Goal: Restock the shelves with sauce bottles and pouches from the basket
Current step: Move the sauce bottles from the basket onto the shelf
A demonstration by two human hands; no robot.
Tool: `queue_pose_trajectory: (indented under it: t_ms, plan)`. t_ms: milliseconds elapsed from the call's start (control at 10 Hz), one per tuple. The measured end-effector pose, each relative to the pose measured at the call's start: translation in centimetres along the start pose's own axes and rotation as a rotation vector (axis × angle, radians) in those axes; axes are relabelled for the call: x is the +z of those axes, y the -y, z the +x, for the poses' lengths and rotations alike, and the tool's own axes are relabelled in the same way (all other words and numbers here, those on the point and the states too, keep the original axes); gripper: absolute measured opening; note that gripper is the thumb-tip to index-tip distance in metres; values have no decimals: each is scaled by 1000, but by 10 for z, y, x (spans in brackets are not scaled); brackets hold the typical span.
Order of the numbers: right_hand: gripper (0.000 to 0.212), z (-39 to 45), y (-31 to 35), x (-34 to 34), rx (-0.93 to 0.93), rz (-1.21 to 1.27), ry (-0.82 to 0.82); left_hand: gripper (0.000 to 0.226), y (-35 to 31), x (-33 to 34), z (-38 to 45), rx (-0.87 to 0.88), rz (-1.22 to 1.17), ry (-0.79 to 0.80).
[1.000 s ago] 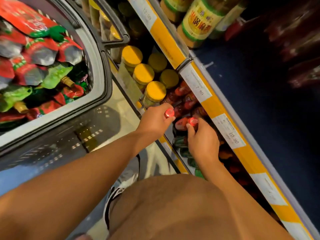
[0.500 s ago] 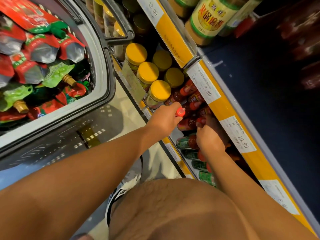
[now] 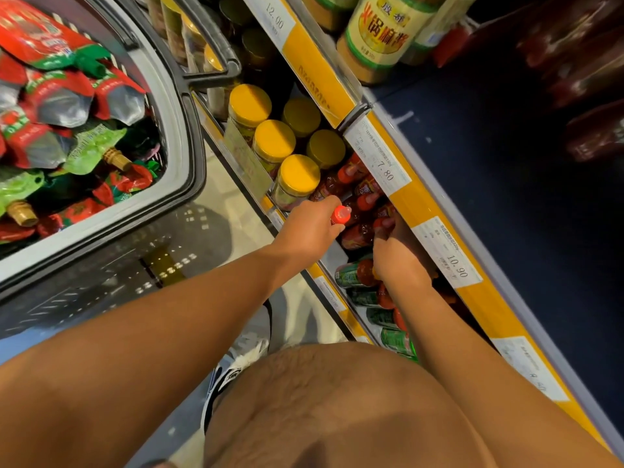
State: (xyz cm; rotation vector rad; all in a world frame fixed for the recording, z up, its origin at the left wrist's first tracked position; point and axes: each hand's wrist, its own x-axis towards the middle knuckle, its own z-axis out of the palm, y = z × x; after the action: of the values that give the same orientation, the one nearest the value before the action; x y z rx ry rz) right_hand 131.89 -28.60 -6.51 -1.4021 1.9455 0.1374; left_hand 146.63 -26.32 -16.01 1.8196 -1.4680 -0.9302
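Observation:
My left hand (image 3: 312, 228) grips a red-capped sauce bottle (image 3: 340, 215) at the front of the low shelf. My right hand (image 3: 400, 256) reaches deeper into the same shelf among the red sauce bottles (image 3: 358, 197), fingers curled on one of them; its fingertips are hidden under the yellow shelf edge (image 3: 435, 228). The grey basket (image 3: 179, 106) at upper left holds several red and green spouted sauce pouches (image 3: 54, 106).
Yellow-lidded jars (image 3: 273, 141) stand left of the red bottles. Green-labelled bottles (image 3: 358, 275) lie in a row to the right. Price tags line the yellow shelf rail. Larger jars (image 3: 381, 32) sit on the shelf above. My knee (image 3: 337, 410) fills the foreground.
Both hands have pushed further into the shelf. The right hand has gone deeper under the shelf edge with its bottle, and the left hand has carried its bottle up toward the yellow-lidded jars.

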Motion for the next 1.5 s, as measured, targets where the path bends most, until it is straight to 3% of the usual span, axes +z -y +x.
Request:
queue_pose_trajectory:
  t_ms: [100, 200, 300, 400, 500, 600, 700, 800, 1100, 1300, 1500]
  plan:
    - [38, 5, -15, 5, -51, -115, -69, 24, 0, 1, -3, 11, -5, 13]
    - [45, 0, -26, 8, -264, -413, -332, 32, -1, -1, -5, -3, -3, -11]
    - [67, -22, -37, 9, -371, -371, -354, 48, -7, -7, -14, -15, -34, -41]
    - [56, -49, -57, 10, -455, -377, -375, 39, -14, -14, -37, 18, -101, -96]
    - [70, -80, -83, 4, -514, -344, -332, 22, -27, -21, -70, 63, -174, -46]
    - [75, -114, -114, -13, -477, -184, -192, 30, -53, -35, -104, 141, -276, 58]
    - [65, -166, -148, -36, -492, -88, -190, 42, -98, -57, -137, 244, -330, 119]
    - [75, -232, -186, -59, -453, -23, -311, 40, -156, -77, -168, 397, -343, 182]
    - [64, -435, -333, -111, -304, 343, -714, 48, -331, -63, -300, 972, -49, 527]
    - [77, -519, -481, -73, 96, 503, -850, 47, -388, 29, -391, 1215, 74, 810]
    - [86, -565, -610, -7, 443, 593, -855, 56, -401, 126, -472, 1367, 213, 1055]
